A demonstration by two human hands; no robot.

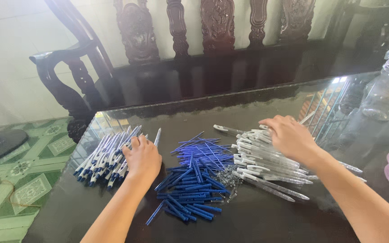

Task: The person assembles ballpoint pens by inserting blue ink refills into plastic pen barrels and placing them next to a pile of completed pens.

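The left hand (142, 158) lies fingers-curled on the pile of finished white-and-blue pens (106, 157) — whether it pinches one I cannot tell. Blue refills (192, 180) and small springs (228, 182) sit mid-table. The right hand (289, 137) rests spread on the clear barrels (257, 164) — best to lift a single barrel cleanly, without scattering its neighbours.

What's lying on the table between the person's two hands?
Head view: a heap of blue pen refills with small metal springs lies between left hand and right hand.
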